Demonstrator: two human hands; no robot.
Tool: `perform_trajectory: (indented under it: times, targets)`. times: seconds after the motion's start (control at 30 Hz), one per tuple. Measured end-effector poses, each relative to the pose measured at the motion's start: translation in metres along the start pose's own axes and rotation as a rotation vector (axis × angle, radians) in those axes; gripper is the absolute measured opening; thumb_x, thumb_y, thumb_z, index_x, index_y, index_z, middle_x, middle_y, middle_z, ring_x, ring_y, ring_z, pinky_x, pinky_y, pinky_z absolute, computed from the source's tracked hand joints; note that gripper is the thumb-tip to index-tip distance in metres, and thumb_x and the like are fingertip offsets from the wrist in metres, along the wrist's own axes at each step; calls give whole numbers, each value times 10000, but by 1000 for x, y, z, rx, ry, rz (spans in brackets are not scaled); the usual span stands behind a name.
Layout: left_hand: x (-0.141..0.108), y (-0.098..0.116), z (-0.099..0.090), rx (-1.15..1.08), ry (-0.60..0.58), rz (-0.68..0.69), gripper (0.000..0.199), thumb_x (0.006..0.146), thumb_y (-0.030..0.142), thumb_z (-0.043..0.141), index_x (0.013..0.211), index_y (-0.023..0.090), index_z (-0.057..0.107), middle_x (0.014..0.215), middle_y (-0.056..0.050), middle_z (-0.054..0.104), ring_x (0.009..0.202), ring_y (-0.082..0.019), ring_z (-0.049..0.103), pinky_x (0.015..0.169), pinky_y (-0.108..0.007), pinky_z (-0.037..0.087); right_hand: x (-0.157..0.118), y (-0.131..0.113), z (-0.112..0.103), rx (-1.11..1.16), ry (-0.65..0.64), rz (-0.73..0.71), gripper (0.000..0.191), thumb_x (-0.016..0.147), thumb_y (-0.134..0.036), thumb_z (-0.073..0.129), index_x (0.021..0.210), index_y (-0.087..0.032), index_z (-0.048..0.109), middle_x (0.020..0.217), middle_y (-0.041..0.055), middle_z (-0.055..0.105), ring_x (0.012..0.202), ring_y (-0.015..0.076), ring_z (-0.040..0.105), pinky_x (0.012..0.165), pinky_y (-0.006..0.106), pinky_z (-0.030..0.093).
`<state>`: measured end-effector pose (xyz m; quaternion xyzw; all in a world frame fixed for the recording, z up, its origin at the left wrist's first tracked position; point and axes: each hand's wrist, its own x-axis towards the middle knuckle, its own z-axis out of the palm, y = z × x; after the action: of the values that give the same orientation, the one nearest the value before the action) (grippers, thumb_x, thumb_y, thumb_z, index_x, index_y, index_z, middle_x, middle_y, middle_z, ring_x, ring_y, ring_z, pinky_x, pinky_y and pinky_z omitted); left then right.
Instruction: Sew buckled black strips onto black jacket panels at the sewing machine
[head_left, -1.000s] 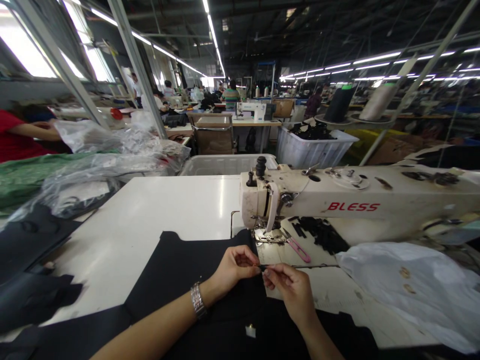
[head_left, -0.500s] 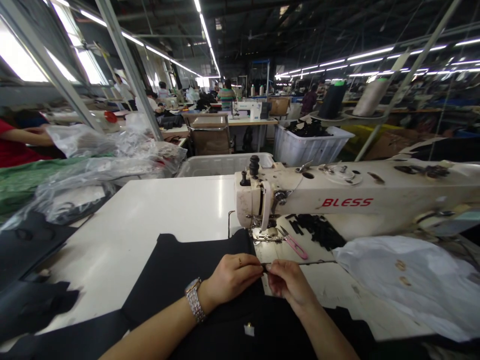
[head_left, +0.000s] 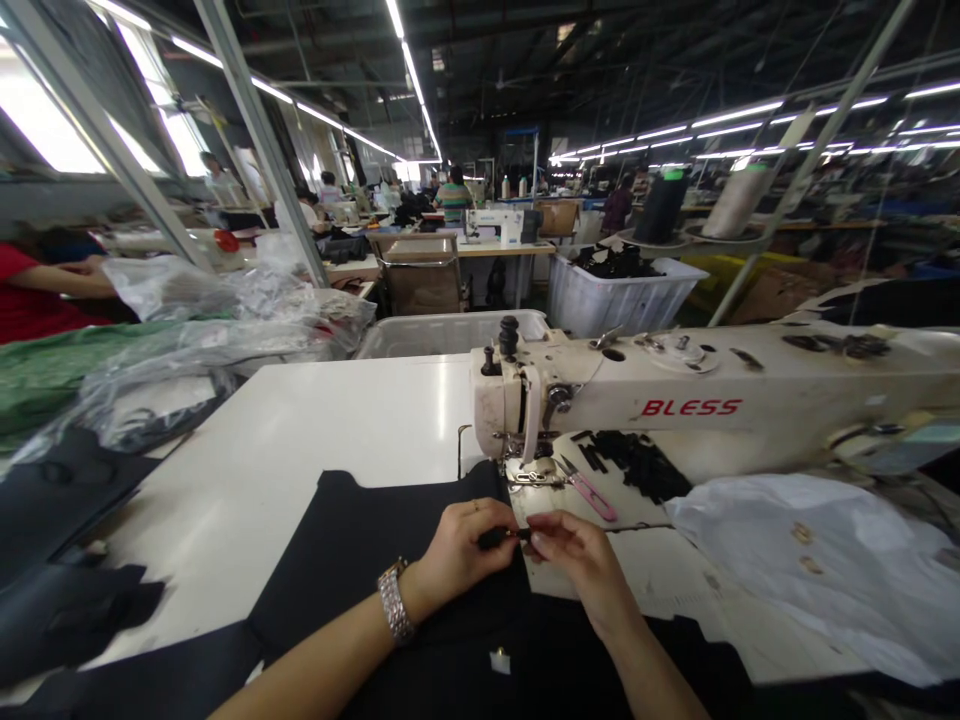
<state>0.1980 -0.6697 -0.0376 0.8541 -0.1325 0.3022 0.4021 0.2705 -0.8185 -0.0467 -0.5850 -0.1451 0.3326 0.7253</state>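
Black fabric [head_left: 375, 540] lies across the white table, its upper right corner at the needle area of the sewing machine [head_left: 600, 385]. Over the fabric, my left hand [head_left: 469, 545], with a watch on the wrist, pinches a small dark piece [head_left: 523, 534]. My right hand [head_left: 574, 550] grips the same piece from the right, fingertips close to those of my left hand. Pink thread snips [head_left: 592, 497] rest beside the needle plate, next to a pile of small black strips [head_left: 637, 465].
A white plastic bag [head_left: 810, 560] with gold-coloured rings lies at the right. Plastic-wrapped goods [head_left: 172, 360] and dark fabric pieces [head_left: 67, 500] are at the left. Behind the table stands a clear bin [head_left: 450, 325]. A person in red [head_left: 37, 290] is at far left.
My left hand has curled its fingers more and turned slightly, and my right hand has lifted a little. The small dark piece between them now shows more. The view has shifted slightly.
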Motion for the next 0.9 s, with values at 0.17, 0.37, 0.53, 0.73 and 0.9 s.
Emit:
perform_trajectory:
  times: [0.17, 0.37, 0.53, 0.73, 0.9]
  targets:
    - [-2, 2, -2, -97, -10, -116, 39, 682, 99, 553, 699, 121, 580, 668, -33, 610, 589, -102, 565, 565, -176, 460, -5, 4, 1, -315, 41, -309, 142, 653, -299, 658, 720, -173, 655, 753, 53, 668, 715, 197, 627, 689, 318, 514]
    - [-3, -2, -2, -268, -70, -273, 73, 699, 167, 610, 742, 108, 622, 699, -54, 628, 609, -116, 570, 581, -198, 468, -6, 6, 0, -486, 80, -420, 118, 712, -291, 602, 711, -177, 633, 683, 38, 652, 607, 166, 620, 590, 264, 523]
    - [-5, -7, -4, -390, -89, -344, 110, 702, 202, 631, 740, 99, 641, 713, -71, 632, 618, -123, 575, 577, -206, 473, -7, 2, 2, -441, 91, -426, 126, 706, -297, 604, 686, -173, 614, 638, 23, 645, 566, 157, 622, 552, 240, 523]
    - [-3, -4, -4, -423, -117, -350, 96, 700, 173, 617, 749, 92, 634, 720, -71, 623, 630, -122, 568, 594, -209, 472, -7, 0, 4, -408, 63, -399, 129, 713, -291, 595, 670, -170, 605, 618, 16, 635, 552, 143, 612, 541, 218, 510]
    - [-2, -2, -3, -372, -114, -331, 65, 688, 143, 604, 724, 98, 635, 695, -58, 619, 616, -114, 556, 583, -197, 458, -8, 0, 5, -402, 35, -362, 125, 705, -293, 609, 674, -172, 603, 639, 18, 637, 573, 145, 611, 548, 217, 511]
